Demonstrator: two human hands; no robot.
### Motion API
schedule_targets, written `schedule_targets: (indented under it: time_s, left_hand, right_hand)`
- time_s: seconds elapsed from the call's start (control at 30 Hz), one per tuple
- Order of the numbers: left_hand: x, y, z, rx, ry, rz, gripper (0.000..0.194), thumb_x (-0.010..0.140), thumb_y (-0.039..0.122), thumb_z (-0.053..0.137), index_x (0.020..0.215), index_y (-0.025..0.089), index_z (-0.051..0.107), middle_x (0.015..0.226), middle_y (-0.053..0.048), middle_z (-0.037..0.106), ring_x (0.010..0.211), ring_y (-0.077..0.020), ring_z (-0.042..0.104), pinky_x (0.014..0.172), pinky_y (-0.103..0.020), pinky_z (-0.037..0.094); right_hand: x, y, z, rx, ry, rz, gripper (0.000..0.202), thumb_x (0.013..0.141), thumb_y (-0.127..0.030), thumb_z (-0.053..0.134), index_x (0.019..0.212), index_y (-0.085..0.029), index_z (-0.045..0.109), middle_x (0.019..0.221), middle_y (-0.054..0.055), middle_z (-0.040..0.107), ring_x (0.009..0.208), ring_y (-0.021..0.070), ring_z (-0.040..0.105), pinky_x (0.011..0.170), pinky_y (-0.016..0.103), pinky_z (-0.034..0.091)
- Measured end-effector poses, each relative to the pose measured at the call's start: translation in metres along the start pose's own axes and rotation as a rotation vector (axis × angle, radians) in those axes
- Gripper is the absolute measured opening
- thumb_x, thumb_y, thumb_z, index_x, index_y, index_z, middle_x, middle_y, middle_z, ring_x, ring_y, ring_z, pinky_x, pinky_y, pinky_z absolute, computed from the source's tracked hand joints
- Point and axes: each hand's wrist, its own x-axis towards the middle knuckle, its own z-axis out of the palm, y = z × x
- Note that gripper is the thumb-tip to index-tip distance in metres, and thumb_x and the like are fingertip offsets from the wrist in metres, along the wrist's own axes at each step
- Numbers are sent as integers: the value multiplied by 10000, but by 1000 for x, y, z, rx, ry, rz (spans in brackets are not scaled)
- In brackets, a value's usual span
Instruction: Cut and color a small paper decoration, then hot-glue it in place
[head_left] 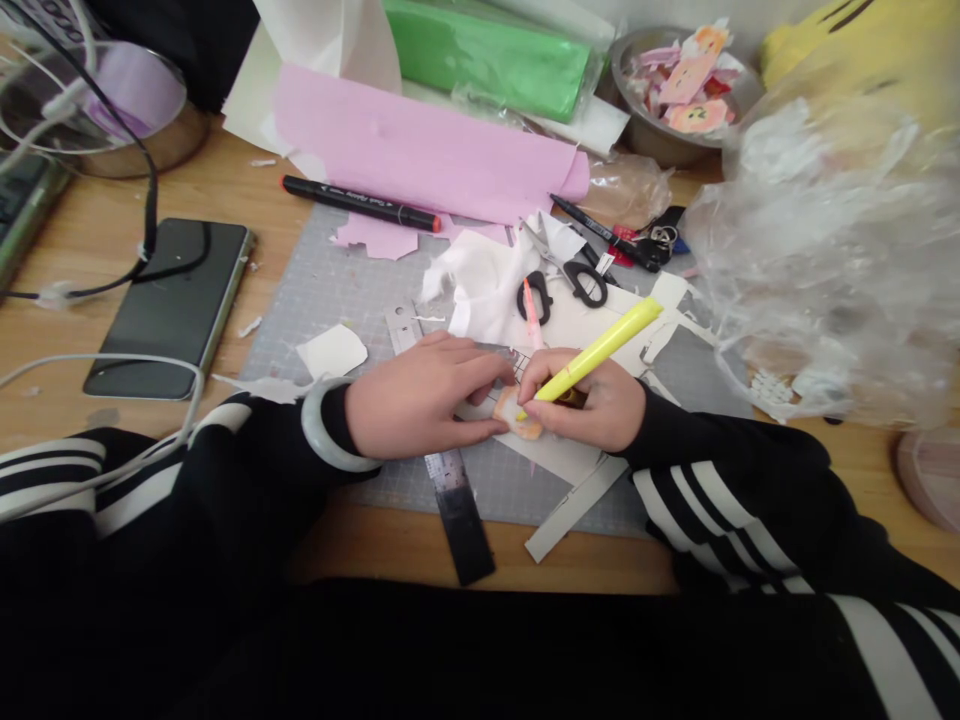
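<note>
My right hand (592,400) grips a yellow highlighter (600,350), tilted with its tip down at a small orange-and-white paper cutout (510,408). From the left side, my left hand (427,395) holds the cutout's edge between thumb and fingers. Under both hands lie white paper strips (574,505) on a grey cutting mat (390,490). A metal ruler (444,465) passes beneath my left hand. Just beyond the fingers are a pink pen (532,312) and black-handled scissors (589,285). The highlighter's tip is partly hidden by my right fingers.
A pink sheet (420,140), a black marker (360,204) and a green pack (487,55) lie at the back. A metal bowl (637,120) holds several coloured cutouts. Plastic bags (840,240) bulge at right; a phone (172,305) and cables sit at left.
</note>
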Motion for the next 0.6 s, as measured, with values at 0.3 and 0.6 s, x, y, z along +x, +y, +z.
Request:
schedule_targets:
  time_s: [0.3, 0.6]
  left_hand:
    - [0, 0, -1, -4, -3, -3, 210, 828, 358, 564, 939, 186, 517, 707, 28, 508, 667, -133, 475, 705, -266, 309]
    - [0, 0, 0, -16, -6, -3, 207, 830, 370, 557, 918, 188, 513, 721, 25, 520, 678, -133, 481, 713, -268, 310]
  right_hand:
    - [0, 1, 0, 29, -29, 3, 39, 766, -177, 559, 762, -139, 561, 672, -26, 516, 526, 56, 408, 494, 199, 341]
    - [0, 1, -1, 3, -51, -32, 11, 752, -152, 563, 755, -141, 562, 696, -20, 533, 545, 57, 422, 521, 204, 355]
